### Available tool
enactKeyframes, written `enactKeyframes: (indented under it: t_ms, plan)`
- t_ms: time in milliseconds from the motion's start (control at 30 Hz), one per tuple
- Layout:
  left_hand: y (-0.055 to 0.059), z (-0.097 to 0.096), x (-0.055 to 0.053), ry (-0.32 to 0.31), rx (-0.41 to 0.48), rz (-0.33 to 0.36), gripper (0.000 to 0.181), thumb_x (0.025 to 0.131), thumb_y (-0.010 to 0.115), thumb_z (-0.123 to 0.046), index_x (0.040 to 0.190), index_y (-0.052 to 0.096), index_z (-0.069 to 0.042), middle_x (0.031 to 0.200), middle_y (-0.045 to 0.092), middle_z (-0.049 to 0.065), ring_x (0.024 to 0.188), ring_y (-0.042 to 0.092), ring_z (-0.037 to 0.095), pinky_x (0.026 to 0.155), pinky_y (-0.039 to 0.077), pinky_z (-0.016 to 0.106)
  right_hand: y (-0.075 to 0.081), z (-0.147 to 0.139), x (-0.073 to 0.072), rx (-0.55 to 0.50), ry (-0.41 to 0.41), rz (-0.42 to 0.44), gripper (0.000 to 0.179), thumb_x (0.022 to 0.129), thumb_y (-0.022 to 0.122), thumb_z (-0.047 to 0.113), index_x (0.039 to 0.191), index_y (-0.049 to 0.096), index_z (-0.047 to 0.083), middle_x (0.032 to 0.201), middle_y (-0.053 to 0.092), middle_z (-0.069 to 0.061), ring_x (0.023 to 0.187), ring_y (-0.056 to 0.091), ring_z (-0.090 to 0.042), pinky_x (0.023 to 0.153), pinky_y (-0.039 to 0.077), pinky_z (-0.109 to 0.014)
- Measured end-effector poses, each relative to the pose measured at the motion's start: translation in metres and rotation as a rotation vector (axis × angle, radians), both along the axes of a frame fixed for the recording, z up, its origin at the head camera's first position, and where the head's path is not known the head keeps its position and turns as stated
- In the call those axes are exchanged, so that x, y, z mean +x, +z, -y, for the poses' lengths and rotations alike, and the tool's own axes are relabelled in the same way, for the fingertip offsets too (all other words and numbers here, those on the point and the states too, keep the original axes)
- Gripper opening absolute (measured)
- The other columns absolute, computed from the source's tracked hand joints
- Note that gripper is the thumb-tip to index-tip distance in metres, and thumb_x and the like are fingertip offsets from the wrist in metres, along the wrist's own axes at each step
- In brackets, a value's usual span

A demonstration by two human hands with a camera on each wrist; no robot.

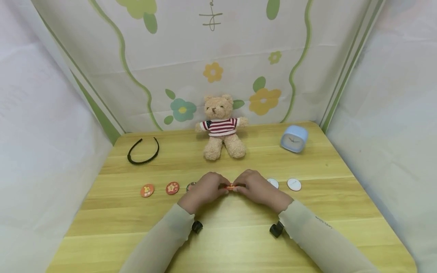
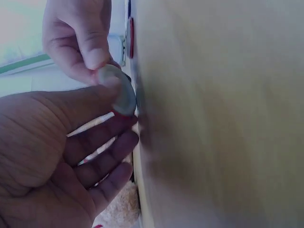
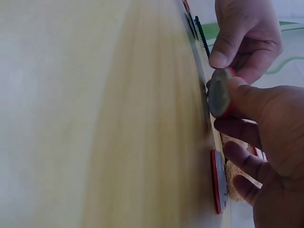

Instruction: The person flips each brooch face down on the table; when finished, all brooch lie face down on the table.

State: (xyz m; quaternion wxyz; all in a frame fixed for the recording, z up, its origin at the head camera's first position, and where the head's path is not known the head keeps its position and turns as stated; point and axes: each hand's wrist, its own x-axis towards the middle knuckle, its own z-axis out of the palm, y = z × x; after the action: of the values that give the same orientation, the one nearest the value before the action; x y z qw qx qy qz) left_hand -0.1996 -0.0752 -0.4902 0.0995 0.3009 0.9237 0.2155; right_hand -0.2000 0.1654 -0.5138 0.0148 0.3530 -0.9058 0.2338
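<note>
Both hands meet over the middle of the table at one round red badge (image 1: 231, 187), held tilted close above the wood. My left hand (image 1: 209, 188) pinches its left edge and my right hand (image 1: 257, 186) pinches the right edge, thumbs on the grey back of the badge (image 2: 124, 97). In the right wrist view, that grey back (image 3: 219, 95) faces the camera and a red rim shows behind it. To the left lie an orange badge (image 1: 147, 190), a red flower badge (image 1: 172, 187) and a dark badge (image 1: 190, 185), partly hidden by my left hand.
Right of my hands lie two white discs (image 1: 273, 182) (image 1: 294, 184), one partly covered. A teddy bear (image 1: 222, 129) in a striped shirt sits at the back against a flowered cloth. A black headband (image 1: 143, 161) lies back left; a blue clock (image 1: 294, 139) stands back right.
</note>
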Motion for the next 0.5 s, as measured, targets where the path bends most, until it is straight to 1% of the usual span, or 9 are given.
enactKeyframes:
  t_ms: [133, 233, 367, 433, 500]
  plan:
    - [0.0004, 0.0037, 0.0006, 0.015, 0.028, 0.020, 0.023, 0.109, 0.070, -0.026, 0.127, 0.084, -0.023, 0.121, 0.082, -0.007, 0.114, 0.076, 0.011, 0.100, 0.061, 0.035, 0.0008, -0.0012, 0.0008, -0.037, -0.024, -0.007, 0.019, 0.110, 0.068, 0.027, 0.115, 0.085, 0.020, 0.113, 0.082, 0.007, 0.112, 0.071, -0.017, 0.104, 0.056, -0.045]
    - [0.0006, 0.0045, 0.0009, 0.031, 0.043, 0.006, 0.024, 0.112, 0.066, -0.026, 0.127, 0.083, -0.023, 0.120, 0.082, -0.006, 0.114, 0.076, 0.012, 0.100, 0.062, 0.035, 0.0011, -0.0010, 0.0007, -0.054, -0.052, -0.011, 0.018, 0.110, 0.067, 0.023, 0.116, 0.084, 0.019, 0.113, 0.082, 0.005, 0.111, 0.072, -0.018, 0.101, 0.058, -0.045]
    - [0.0008, 0.0023, 0.0006, 0.055, 0.053, -0.030, 0.021, 0.111, 0.067, -0.023, 0.123, 0.084, -0.021, 0.118, 0.083, -0.005, 0.114, 0.076, 0.014, 0.102, 0.061, 0.037, 0.0029, 0.0026, 0.0005, -0.089, -0.093, 0.056, 0.013, 0.106, 0.074, 0.019, 0.117, 0.078, 0.022, 0.111, 0.079, 0.006, 0.109, 0.071, -0.016, 0.096, 0.059, -0.044]
    - [0.0008, 0.0011, 0.0004, 0.070, 0.052, -0.037, 0.020, 0.110, 0.068, -0.023, 0.123, 0.084, -0.021, 0.118, 0.082, -0.005, 0.114, 0.076, 0.014, 0.102, 0.060, 0.037, 0.0019, 0.0046, -0.0007, -0.106, -0.101, 0.088, 0.015, 0.103, 0.078, 0.017, 0.116, 0.074, 0.025, 0.110, 0.076, 0.009, 0.109, 0.070, -0.015, 0.095, 0.058, -0.043]
    - [0.0002, 0.0006, -0.0001, 0.089, 0.057, -0.027, 0.019, 0.109, 0.070, -0.022, 0.124, 0.082, -0.020, 0.116, 0.082, -0.004, 0.111, 0.075, 0.014, 0.102, 0.060, 0.038, 0.0003, 0.0058, -0.0022, -0.112, -0.098, 0.105, 0.019, 0.101, 0.080, 0.016, 0.114, 0.072, 0.027, 0.109, 0.075, 0.011, 0.109, 0.070, -0.013, 0.097, 0.058, -0.042]
